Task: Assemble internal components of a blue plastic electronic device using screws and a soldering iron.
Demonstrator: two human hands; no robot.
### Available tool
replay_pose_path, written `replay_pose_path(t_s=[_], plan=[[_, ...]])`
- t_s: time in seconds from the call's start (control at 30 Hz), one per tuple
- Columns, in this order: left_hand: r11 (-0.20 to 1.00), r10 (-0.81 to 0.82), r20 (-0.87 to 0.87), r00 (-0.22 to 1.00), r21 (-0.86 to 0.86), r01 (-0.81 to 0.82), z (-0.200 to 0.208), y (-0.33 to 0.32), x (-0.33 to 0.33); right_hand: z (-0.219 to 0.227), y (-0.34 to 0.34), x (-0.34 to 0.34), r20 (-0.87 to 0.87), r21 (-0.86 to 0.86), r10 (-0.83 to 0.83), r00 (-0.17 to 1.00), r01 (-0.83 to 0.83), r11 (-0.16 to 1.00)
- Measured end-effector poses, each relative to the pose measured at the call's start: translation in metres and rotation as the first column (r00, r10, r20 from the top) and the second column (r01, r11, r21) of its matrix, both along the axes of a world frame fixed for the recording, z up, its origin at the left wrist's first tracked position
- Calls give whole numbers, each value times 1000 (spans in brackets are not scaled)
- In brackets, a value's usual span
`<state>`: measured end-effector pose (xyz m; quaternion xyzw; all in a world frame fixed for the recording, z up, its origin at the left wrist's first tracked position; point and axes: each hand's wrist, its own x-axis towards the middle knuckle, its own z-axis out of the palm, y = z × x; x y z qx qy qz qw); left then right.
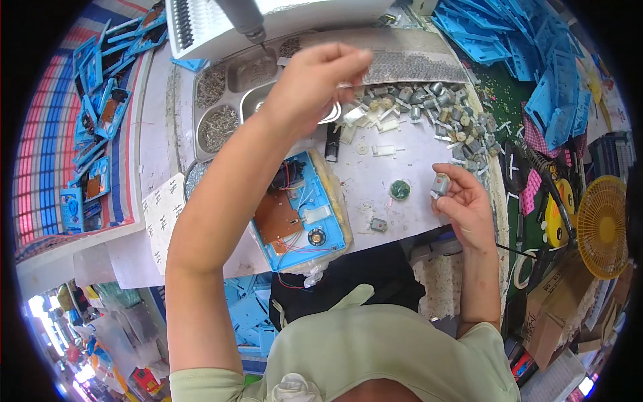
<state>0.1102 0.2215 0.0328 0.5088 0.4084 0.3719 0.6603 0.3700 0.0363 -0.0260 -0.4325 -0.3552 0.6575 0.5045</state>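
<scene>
A small grey motor (439, 185) is gripped between the thumb and fingers of the right hand (470, 209), right of the centre of the frame, with its metal case held clear of the white work table (362, 171). The left hand (311, 84) is raised at the upper centre, above the edge of a metal tray (233, 95); its fingers are curled toward the thumb, but because of blur it cannot be told whether anything is pinched there. Near the middle, an opened blue housing (333, 236) is laid on a padded bundle, into which a brown circuit board (273, 218), a round speaker (317, 237) and a white box-shaped part (317, 214) are already set; its red wires are left loose, and no cover is seen over it, so it is judged only partly assembled. Between the housing and the right hand, a round green container (400, 190) and a second motor (378, 224) are placed. Much seems to be left: a heap of loose motors (462, 120) is spread at the upper right, white plastic pieces (384, 151) are scattered beside it, and blue panels (472, 33) are stacked beyond. At the upper left, blue units (112, 110) with parts inside are piled, also uncovered.
</scene>
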Motion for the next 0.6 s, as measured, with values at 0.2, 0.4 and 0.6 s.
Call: replay_pose_path(t_s=[0.2,0.4,0.6], plan=[[959,31,309,950,-277,59,-5,-72,-39,5,14,-28,-187,-24,77,979,-83,996],[990,137,272,953,-57,-127,-16,-122,-45,18,33,-110,-407,-47,44,913,-69,996],[954,151,358,921,190,-231,-18,-135,-44,18,41,-132,-534,-75,88,841,-150,986]])
